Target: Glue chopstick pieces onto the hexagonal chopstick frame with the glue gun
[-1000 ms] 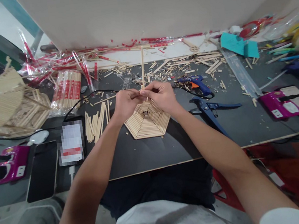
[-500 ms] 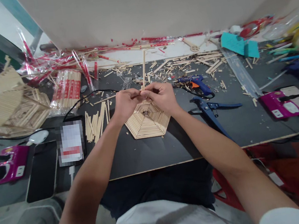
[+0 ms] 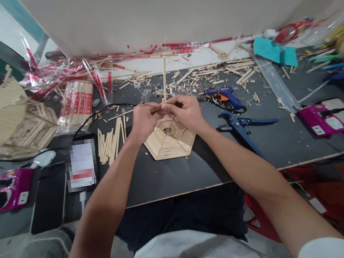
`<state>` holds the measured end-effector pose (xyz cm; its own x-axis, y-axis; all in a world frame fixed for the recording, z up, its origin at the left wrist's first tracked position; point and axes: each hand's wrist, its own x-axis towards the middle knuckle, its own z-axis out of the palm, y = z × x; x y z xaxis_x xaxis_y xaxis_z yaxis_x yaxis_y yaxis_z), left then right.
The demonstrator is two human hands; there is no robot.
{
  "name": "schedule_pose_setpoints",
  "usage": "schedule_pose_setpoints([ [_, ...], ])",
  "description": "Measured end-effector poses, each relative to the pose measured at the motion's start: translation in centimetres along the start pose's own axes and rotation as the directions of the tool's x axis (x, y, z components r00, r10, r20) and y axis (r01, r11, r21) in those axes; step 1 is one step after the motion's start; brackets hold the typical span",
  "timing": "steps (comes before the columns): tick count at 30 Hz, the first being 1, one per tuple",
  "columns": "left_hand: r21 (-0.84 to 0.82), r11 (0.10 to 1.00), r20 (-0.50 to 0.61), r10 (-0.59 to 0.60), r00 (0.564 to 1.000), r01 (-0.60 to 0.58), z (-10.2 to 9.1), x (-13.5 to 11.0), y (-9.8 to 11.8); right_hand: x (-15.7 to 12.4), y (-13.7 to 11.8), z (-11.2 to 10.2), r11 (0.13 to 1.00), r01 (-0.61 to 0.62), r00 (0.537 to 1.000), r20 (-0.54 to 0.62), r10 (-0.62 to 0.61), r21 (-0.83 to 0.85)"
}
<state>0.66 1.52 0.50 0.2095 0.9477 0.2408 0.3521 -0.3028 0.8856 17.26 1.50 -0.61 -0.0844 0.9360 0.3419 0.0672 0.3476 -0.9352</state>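
Note:
A hexagonal panel of glued wooden sticks [image 3: 170, 141] lies flat on the dark table [image 3: 172, 179] in front of me. Above its far edge, my left hand [image 3: 144, 118] and my right hand [image 3: 185, 111] meet, fingers pinched together. Both pinch the lower end of a long thin wooden stick [image 3: 164, 79], which points away from me toward the wall. What the fingertips do under the stick is hidden.
Cut sticks [image 3: 110, 141] lie left of the hexagon, beside a phone [image 3: 81, 164]. A blue glue gun [image 3: 226, 96] and blue cutters [image 3: 243, 126] lie right. Purple devices [image 3: 321, 122] [image 3: 13, 188], a stick model [image 3: 9, 121], chopstick packs [image 3: 76, 101] and offcuts crowd the table.
The long stick tilted slightly right half a second ago and now stands straighter again. Both hands stay pinched in the same place.

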Motion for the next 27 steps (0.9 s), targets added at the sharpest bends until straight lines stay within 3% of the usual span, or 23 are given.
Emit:
schedule_pose_setpoints([
  [10,0.0,1.0,0.011,0.009,1.0,-0.009,-0.1,-0.1,-0.1,-0.1,-0.7,0.1,0.997,-0.014,0.999,-0.041,0.011,-0.073],
  [17,0.017,0.996,0.077,0.083,0.994,-0.084,-0.6,-0.5,0.5,0.0,-1.8,0.0,0.988,-0.148,0.988,-0.031,0.149,0.046],
  [23,-0.147,0.989,0.224,0.031,0.974,0.002,-0.6,-0.8,0.9,0.0,-1.9,0.0,0.951,-0.255,0.967,0.018,0.255,0.176],
  [27,-0.115,0.992,0.244,-0.019,0.97,0.048,-0.7,-1.1,1.0,-0.3,-2.1,0.1,0.939,-0.302,0.953,0.061,0.296,0.165],
])
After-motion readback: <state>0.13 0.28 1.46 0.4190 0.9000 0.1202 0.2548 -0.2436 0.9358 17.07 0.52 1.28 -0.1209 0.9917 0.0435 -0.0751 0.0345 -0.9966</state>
